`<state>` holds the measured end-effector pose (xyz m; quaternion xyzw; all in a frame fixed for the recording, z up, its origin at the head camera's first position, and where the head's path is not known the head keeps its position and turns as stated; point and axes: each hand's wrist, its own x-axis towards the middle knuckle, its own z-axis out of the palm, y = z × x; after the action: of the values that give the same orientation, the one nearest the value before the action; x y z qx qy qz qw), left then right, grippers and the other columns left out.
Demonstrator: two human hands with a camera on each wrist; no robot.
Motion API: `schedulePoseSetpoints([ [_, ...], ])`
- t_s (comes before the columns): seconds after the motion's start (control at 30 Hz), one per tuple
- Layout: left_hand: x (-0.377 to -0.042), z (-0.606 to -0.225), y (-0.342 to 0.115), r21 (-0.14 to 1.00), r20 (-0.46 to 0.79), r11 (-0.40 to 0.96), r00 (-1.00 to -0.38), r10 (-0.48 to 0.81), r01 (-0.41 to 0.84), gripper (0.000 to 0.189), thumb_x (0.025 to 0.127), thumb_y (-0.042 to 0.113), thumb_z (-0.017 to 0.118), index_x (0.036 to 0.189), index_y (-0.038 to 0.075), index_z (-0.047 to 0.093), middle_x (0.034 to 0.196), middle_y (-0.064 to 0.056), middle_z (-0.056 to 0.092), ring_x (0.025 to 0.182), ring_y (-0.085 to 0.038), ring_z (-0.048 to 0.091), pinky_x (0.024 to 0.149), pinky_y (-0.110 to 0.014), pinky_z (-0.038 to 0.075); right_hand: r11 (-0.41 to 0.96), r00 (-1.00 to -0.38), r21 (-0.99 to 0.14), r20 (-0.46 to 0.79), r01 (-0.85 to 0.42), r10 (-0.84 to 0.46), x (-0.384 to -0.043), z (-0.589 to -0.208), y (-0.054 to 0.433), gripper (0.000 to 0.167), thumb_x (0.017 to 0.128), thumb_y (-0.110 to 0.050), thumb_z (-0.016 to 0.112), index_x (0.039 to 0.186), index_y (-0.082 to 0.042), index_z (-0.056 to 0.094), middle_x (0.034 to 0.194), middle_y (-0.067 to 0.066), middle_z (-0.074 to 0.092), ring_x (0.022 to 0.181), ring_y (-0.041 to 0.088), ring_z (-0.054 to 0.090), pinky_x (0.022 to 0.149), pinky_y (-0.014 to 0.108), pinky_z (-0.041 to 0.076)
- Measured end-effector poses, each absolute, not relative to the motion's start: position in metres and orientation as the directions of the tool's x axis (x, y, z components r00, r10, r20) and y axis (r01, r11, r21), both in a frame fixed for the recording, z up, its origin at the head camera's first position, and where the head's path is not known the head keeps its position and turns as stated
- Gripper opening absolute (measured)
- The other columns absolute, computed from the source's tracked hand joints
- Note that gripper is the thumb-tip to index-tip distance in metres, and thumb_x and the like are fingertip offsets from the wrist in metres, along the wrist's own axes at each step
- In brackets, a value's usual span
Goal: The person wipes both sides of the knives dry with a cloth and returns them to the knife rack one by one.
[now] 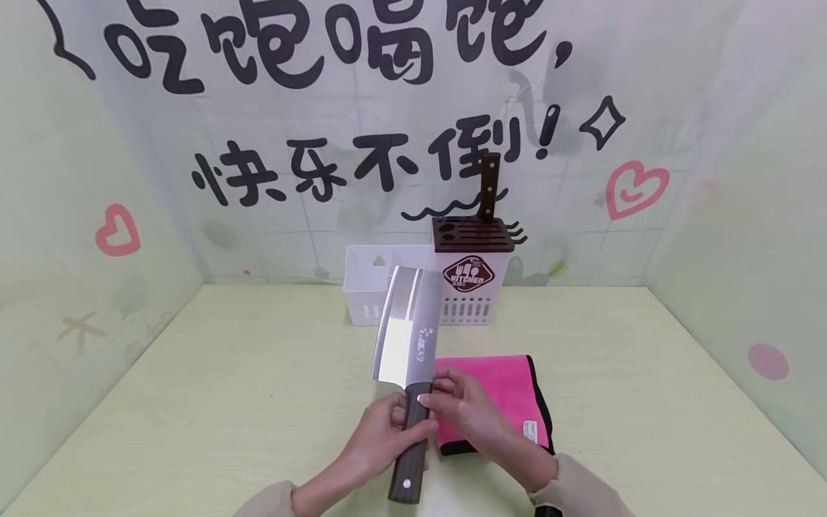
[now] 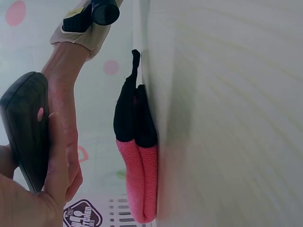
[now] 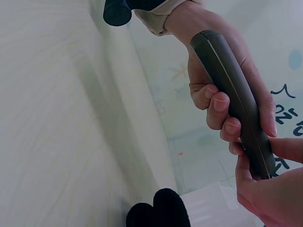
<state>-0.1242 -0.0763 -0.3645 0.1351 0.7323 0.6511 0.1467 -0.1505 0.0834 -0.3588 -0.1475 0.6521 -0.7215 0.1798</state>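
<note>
A cleaver [image 1: 423, 334] with a broad shiny blade and a dark riveted handle is held up over the table, blade pointing away. My left hand [image 1: 381, 436] grips the handle [image 3: 232, 90], its fingers curled round one side and the thumb across the other. At the blade end of the handle, my right hand [image 1: 474, 413] pinches it between thumb and fingers; in the right wrist view this hand [image 3: 272, 194] shows at the lower right. Below and to the right lies a folded pink cloth [image 1: 500, 388] with black edging, partly behind my right hand.
At the back stands a white knife holder [image 1: 472, 287] with a slotted brown top and one dark-handled knife [image 1: 489, 187] in it. A white plastic basket [image 1: 368, 276] adjoins its left side, partly hidden by the blade. Walls enclose the pale table [image 1: 226, 380] on three sides.
</note>
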Motion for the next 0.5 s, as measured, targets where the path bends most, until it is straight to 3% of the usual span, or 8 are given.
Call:
schedulePoseSetpoints([
  [0.2, -0.124, -0.359, -0.072, 0.992, -0.001, 0.115, -0.916, 0.402, 0.050, 0.035, 0.085, 0.022, 0.060, 0.100, -0.008, 0.050, 0.075, -0.023, 0.063, 0.056, -0.025, 0.063, 0.051, -0.030, 0.053, -0.083, -0.908, -0.995, -0.014, 0.054, -0.420, -0.150, -0.352, 0.085, 0.041, 0.083, -0.009, 0.057, 0.115, 0.008, 0.038, 0.108, 0.015, 0.057, 0.096, 0.018, 0.057, 0.091, 0.032, 0.043],
  [0.5, -0.122, -0.358, -0.064, 0.999, 0.046, -0.001, -0.909, 0.415, 0.051, 0.035, 0.091, 0.020, 0.050, 0.108, -0.008, 0.039, 0.074, -0.021, 0.060, 0.058, -0.021, 0.063, 0.055, -0.037, 0.054, -0.088, -0.922, -0.996, 0.028, 0.006, -0.385, -0.149, -0.342, 0.086, 0.036, 0.084, -0.008, 0.057, 0.113, 0.005, 0.040, 0.107, 0.015, 0.058, 0.100, 0.021, 0.057, 0.093, 0.033, 0.042],
])
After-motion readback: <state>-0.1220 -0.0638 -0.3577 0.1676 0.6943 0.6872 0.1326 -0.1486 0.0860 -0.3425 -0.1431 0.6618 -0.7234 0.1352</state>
